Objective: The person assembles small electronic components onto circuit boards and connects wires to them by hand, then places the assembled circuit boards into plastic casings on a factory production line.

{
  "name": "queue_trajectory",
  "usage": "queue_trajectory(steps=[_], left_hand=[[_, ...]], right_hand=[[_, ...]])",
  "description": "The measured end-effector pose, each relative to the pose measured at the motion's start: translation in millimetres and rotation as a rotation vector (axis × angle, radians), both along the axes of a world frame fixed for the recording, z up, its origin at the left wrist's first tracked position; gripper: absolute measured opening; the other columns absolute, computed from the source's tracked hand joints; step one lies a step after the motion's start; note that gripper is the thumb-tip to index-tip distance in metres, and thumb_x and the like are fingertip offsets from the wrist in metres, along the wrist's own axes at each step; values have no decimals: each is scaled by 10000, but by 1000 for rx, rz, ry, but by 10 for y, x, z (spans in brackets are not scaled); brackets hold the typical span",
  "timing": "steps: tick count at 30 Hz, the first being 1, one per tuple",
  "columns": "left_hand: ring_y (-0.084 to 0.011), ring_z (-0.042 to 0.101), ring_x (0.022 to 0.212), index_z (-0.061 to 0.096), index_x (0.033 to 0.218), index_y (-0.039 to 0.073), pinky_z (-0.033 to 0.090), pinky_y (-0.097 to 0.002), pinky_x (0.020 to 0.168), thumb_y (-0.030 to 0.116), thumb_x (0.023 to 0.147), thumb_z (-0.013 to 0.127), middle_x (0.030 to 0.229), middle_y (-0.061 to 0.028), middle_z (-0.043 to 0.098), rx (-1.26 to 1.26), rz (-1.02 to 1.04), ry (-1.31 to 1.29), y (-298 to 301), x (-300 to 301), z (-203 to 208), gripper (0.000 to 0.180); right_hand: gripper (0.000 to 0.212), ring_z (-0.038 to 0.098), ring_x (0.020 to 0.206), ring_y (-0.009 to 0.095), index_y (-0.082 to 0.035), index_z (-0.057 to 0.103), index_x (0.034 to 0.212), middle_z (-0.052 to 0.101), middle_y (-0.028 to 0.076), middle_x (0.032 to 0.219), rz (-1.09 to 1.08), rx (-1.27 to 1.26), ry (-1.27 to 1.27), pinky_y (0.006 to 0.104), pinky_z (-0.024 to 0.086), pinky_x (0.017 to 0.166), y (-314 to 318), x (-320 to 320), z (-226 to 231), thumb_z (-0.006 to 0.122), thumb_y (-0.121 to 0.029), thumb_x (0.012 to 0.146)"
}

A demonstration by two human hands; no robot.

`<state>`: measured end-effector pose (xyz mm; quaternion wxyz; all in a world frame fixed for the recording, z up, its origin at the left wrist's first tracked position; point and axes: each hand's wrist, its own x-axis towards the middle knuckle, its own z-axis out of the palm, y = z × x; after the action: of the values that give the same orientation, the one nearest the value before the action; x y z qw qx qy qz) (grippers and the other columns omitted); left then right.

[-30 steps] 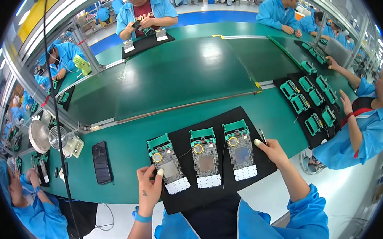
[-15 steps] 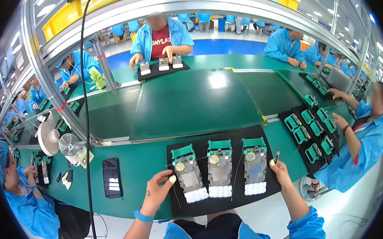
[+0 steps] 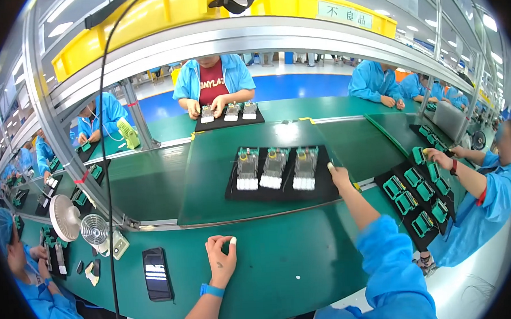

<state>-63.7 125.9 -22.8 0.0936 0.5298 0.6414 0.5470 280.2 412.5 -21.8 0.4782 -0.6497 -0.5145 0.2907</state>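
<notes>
Head view.

Item: black mat, one, at the centre of the frame, over the dark green strip; whether it lies flat there or is slightly raised cannot be told.

Load: three circuit boards, side by side: left board, middle board, right board. Each has a green part at its top end, a round yellow-rimmed piece below that and a white block at its lower end. Thin wires are attached.

Right hand: on the mat's right edge, thumb on top; fingers largely hidden, apparently pinching the edge.

Left hand: empty, fingers loosely curled, over the table, lower centre, apart from the mat.

Handling, as judged: mat light, thin, fairly stiff; boards rigid but fragile, likely to slide if tilted; wires easily snagged. Best hold: bare side margins, level, clear of the components.

Adjacent: phone, lower left; white fan, left; yellow bin, upper left; co-worker's green-framed units, right.
</notes>
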Motion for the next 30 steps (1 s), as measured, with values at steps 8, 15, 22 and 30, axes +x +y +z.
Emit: queue_trajectory(steps=[8, 15, 22, 30], left_hand=[[-267, 517, 884, 642, 828, 31, 442, -344, 761, 73, 782, 695, 914, -110, 548, 41, -106, 76, 136, 200, 31, 82], [-258, 513, 850, 610, 836, 3, 430, -343, 748, 53, 811, 655, 892, -115, 525, -6, -64, 94, 2, -80, -41, 72], [-208, 489, 822, 575, 830, -32, 419, -301, 692, 46, 858, 627, 918, -101, 498, -22, -117, 67, 87, -49, -84, 98], [-257, 512, 775, 616, 868, -6, 428, -373, 682, 150, 896, 617, 927, -124, 525, -92, -87, 199, -28, -104, 23, 159]], right_hand=[[237, 648, 848, 414, 23, 681, 814, 663, 257, 860, -207, 51, -104, 476, 516, 744, 934, -499, 226, 580, -190, 794], [140, 652, 731, 367, -77, 539, 931, 653, 149, 834, 222, 382, -698, 487, 509, 623, -62, -1451, 338, 459, -191, 922], [225, 658, 713, 313, -110, 639, 993, 675, 113, 868, -211, 569, -779, 437, 523, 621, -1537, 805, 1018, 554, -82, 787], [337, 652, 924, 390, 1, 649, 950, 655, 240, 1015, -1042, -337, -563, 502, 518, 765, -2517, 4178, 507, 504, -295, 882]])
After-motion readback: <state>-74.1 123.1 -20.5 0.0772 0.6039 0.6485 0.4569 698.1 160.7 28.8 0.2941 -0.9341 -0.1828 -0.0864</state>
